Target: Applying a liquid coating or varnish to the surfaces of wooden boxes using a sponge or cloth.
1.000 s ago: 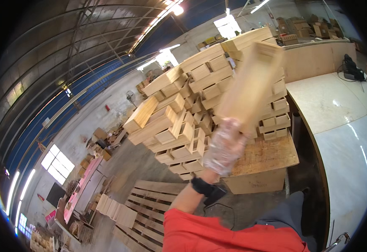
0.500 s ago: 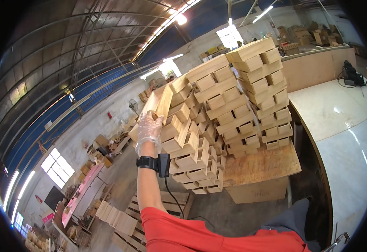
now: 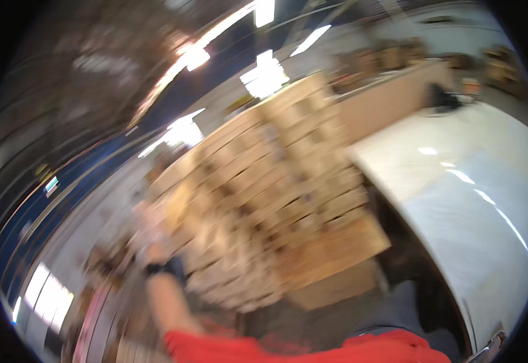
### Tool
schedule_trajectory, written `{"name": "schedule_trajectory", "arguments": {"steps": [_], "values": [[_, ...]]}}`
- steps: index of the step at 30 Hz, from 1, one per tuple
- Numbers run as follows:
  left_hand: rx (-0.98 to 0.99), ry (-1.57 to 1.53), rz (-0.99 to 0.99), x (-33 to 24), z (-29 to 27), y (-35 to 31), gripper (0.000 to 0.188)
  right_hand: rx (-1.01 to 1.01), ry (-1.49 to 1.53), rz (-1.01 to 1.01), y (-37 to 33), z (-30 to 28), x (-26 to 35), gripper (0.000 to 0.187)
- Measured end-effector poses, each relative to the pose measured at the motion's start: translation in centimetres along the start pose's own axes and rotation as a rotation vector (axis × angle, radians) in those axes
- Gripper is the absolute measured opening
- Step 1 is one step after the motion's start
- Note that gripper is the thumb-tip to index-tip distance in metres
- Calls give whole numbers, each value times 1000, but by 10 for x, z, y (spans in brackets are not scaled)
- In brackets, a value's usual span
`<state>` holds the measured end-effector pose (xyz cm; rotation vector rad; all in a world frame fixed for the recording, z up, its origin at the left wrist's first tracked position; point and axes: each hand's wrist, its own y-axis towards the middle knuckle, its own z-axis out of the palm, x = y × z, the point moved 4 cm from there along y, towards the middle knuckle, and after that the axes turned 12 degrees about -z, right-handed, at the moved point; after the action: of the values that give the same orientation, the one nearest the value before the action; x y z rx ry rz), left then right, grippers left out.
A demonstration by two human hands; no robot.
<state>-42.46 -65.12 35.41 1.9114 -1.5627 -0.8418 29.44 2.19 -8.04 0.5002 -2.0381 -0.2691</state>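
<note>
Blur across the whole view, smearing every edge. Left hand raised at the lower left, pale and smudged, on a bare forearm climbing out of a red sleeve at the bottom edge. Black wristband just below that hand, the sharpest thing on the arm. Impossible to tell whether the fingers are spread, curled or clamped around anything; too smeared to read. Right hand nowhere in the picture.

Stack of wooden blocks filling the middle, light tan, piled in many uneven rows and leaning up toward the right. Left hand up against the stack's lower left side, beside or touching the nearest blocks; cannot say which. Pale tan streak just right of the hand, perhaps one block, perhaps part of the pile; not clear enough to separate.

Wooden platform under the stack, flat, sticking out past the blocks on the lower right. White desk to the right of the stack, broad, glossy, catching streaks of light, with a dark object at its far end. Bright ceiling lights above the pile. Glowing windows low on the left, beyond the arm.
</note>
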Motion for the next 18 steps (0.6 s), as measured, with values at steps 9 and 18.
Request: {"name": "schedule_trajectory", "arguments": {"steps": [9, 18], "values": [[-179, -704, 445, -311, -89, -56, 24, -130, -486, -355, 11, -19, 77, 28], [38, -1133, 1258, -645, -322, -277, 23, -348, -343, -315, -13, -37, 29, 27]]}}
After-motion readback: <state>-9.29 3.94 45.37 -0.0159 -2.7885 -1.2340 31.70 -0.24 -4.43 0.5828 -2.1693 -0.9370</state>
